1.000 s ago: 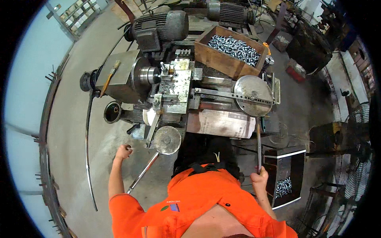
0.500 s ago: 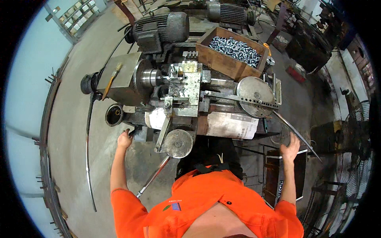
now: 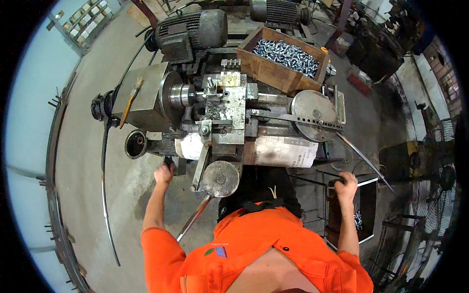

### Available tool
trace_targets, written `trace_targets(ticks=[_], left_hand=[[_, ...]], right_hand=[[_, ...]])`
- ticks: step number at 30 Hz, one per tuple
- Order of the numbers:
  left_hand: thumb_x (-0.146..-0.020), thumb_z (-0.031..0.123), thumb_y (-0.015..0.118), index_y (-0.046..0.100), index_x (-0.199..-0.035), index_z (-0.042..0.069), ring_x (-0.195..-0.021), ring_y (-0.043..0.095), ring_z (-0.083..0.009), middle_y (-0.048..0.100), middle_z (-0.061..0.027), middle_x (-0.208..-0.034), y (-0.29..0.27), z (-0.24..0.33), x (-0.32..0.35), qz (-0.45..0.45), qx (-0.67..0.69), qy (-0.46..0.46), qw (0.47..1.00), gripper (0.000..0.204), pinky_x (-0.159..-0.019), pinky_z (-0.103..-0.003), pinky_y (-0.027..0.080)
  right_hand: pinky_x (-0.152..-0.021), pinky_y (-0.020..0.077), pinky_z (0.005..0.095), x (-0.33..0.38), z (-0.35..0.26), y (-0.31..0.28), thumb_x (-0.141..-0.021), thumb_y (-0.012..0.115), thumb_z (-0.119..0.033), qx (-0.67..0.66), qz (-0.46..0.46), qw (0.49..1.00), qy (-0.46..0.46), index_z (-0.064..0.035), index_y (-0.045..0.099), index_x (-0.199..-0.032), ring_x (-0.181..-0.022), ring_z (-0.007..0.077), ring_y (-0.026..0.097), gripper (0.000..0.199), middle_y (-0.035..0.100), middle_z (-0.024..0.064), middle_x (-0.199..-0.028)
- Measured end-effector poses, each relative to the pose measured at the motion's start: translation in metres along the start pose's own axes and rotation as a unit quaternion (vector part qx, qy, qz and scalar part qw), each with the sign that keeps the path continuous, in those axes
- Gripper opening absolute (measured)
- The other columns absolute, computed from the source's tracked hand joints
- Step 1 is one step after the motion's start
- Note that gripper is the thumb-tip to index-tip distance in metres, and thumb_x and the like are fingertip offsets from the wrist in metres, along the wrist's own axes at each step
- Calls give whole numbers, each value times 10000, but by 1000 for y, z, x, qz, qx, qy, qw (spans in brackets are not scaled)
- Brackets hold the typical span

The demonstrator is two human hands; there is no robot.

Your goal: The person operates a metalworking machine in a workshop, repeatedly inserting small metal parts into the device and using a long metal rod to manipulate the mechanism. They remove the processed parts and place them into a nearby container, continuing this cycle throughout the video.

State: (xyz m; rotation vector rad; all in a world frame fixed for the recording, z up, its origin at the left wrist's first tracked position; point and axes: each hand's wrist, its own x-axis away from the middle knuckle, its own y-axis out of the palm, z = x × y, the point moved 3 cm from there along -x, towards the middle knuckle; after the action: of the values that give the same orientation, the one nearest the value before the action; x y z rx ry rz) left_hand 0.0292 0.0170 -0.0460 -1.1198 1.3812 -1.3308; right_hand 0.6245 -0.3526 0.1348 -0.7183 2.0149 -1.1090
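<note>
Lathe point(image 3: 220, 117) before me: my left hand point(image 3: 164, 172) grips a small control point(image 3: 169, 161) at its front edge; my right hand point(image 3: 346, 182) is closed on a dark bin's point(image 3: 364, 215) rim.

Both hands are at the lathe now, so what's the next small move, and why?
Probably close the right hand on the long lever slanting down from the round plate. That hand sits at the dark bin's rim, near the lever but apart from it, while the left hand already grips the front control.
</note>
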Motion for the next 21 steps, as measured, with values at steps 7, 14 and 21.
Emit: trace_targets(ticks=[7,14,21], left_hand=[[-803,392,559,563,-932,14,-768,622,-353,639,-195,-838,-11,-12,-1,-105,67,-23,992,400,-692,-440,497],[-797,232,593,570,-1139,42,-800,639,-286,652,-171,-888,-168,-50,7,-91,251,-7,964,392,-693,-372,492],[-799,409,592,581,-1024,67,-772,624,-340,638,-176,-825,-235,-183,104,110,3,-261,959,410,-685,-413,486]], right_hand=[[-790,440,403,-113,-122,-3,-543,599,-81,-146,3,970,-193,-27,625,-917,-887,335,554,379,610,151,-928],[-813,432,397,-171,-345,53,-534,612,-135,-241,-13,846,-476,-26,632,-821,-895,309,543,308,597,134,-967],[-825,419,327,-174,-462,113,-620,618,-220,120,-222,825,-505,-120,702,-784,-917,241,571,210,659,86,-880]])
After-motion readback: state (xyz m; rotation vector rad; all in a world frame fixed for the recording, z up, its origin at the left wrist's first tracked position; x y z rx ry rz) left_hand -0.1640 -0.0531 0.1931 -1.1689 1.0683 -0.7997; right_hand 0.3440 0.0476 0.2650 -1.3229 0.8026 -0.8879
